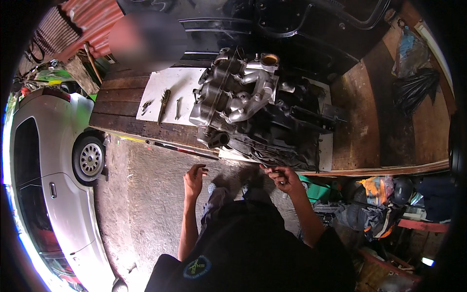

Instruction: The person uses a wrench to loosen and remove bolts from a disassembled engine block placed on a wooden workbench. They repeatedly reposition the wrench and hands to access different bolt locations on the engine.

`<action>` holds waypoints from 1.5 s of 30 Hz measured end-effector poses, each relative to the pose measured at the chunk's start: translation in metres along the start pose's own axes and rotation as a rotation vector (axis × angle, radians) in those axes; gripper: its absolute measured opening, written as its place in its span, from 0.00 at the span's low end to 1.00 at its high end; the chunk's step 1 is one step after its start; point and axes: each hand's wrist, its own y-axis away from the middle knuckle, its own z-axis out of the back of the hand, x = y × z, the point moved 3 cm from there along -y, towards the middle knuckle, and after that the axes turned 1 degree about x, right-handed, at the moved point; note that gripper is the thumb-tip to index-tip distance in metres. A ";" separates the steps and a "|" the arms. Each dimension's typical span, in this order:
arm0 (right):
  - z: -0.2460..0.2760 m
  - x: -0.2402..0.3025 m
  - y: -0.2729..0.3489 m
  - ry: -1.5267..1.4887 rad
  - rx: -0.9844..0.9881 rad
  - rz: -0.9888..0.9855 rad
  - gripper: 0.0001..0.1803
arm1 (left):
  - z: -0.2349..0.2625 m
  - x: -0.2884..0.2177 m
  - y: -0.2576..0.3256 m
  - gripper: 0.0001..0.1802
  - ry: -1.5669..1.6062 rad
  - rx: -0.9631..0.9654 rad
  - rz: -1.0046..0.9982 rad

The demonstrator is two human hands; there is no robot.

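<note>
A car engine (214, 92) with a silvery metal intake manifold (262, 87) sits on the workbench in front of me. At its near side lies a crumpled black cloth or sheet (292, 155). My left hand (194, 179) hovers short of the bench edge, its fingers loosely bent and apart, with nothing seen in them. Close to the bench edge, below the black cloth, my right hand (282, 178) has its fingers curled together in a pinch. Whatever it holds is too small and dark to name.
On a white board (189, 78) left of the engine lie a wire brush (164, 104), a small wrench (178, 108) and small dark parts (146, 106). A white car (58, 160) stands at left. Bags and clutter (369, 209) sit under the bench at right.
</note>
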 end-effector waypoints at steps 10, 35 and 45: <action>-0.001 0.021 -0.007 -0.067 0.057 0.043 0.33 | -0.007 -0.009 -0.013 0.12 -0.032 0.026 -0.047; -0.017 0.024 -0.013 -0.201 0.108 -0.030 0.37 | -0.016 0.002 0.005 0.13 -0.017 -0.059 -0.017; -0.023 0.028 -0.007 -0.184 0.078 -0.118 0.36 | -0.031 -0.001 0.017 0.14 -0.011 -0.044 0.036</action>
